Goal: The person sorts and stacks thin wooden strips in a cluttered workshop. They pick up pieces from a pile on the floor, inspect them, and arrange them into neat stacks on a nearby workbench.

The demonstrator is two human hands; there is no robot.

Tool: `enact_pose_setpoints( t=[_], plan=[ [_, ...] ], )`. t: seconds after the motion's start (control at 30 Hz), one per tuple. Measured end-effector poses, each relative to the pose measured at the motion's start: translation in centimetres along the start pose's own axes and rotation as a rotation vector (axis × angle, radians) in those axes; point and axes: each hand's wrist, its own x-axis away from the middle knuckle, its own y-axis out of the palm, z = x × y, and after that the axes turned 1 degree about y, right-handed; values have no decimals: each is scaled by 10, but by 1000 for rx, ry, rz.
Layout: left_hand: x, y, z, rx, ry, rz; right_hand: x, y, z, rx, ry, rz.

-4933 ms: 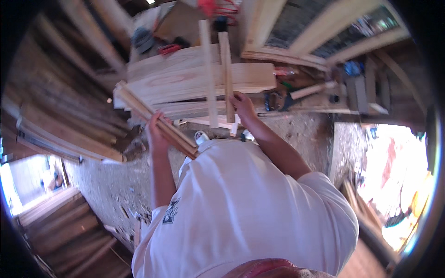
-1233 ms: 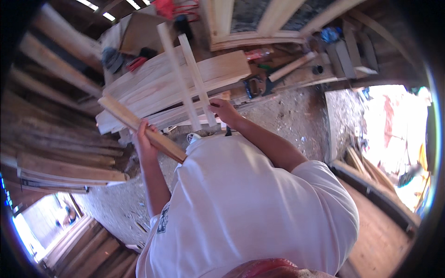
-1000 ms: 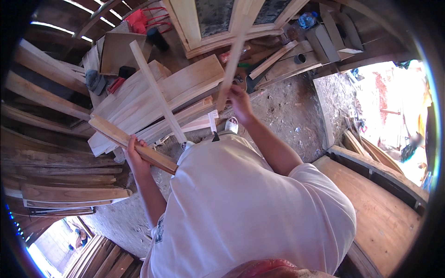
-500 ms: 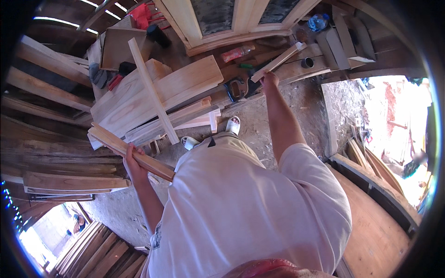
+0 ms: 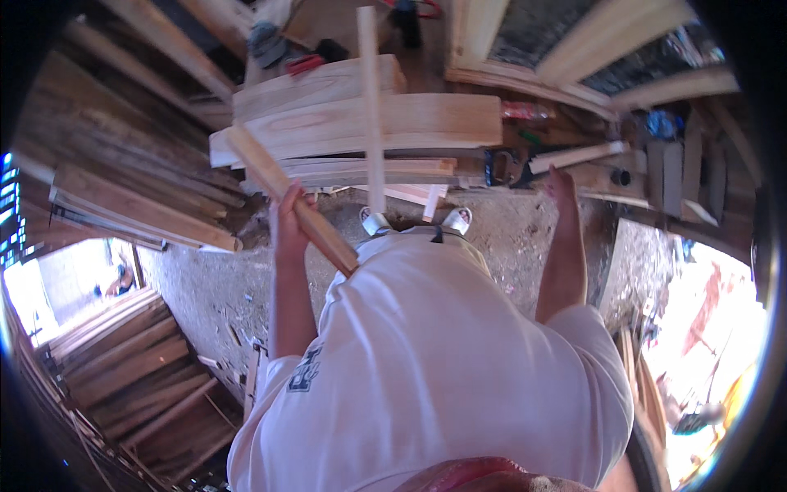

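My left hand (image 5: pixel 292 220) is closed round a wooden strip (image 5: pixel 324 234), which slants from above the bench down to the front of my shirt. My right hand (image 5: pixel 561 187) is just on the near side of a short wooden batten (image 5: pixel 578 157) that lies at the right of the bench. Its fingers look partly extended and somewhat blurred, and I see nothing in them. Beside the batten's left end rests a handsaw (image 5: pixel 498 166). A long thin strip (image 5: pixel 371 107) lies across the wide planks (image 5: pixel 434 121) in front of me.
A panelled wooden frame (image 5: pixel 541 78) stands behind the bench, with a blue-tinted plastic bottle (image 5: pixel 662 125) to its right. Stacked boards (image 5: pixel 139 205) fill the left side, and more timber (image 5: pixel 147 369) lies at lower left. A grey cap (image 5: pixel 266 45) sits at the far left.
The view has turned, so the bench now lies level across it. My right hand has drawn back from the short batten, which stays beside the saw. The left hand keeps its strip.
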Motion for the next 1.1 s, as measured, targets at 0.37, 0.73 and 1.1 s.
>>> enact_pose_setpoints(
  t=[0.37,0.73,1.1],
  plan=[
    [-10,16,33,43,-8,-247,124,-283,-507,-999,-474,-832],
    [-19,20,57,-98,50,-298,128,-271,-598,-986,-516,-417],
    [-13,13,68,-21,34,-272,105,-269,-552,-1423,-166,-701]
  ],
)
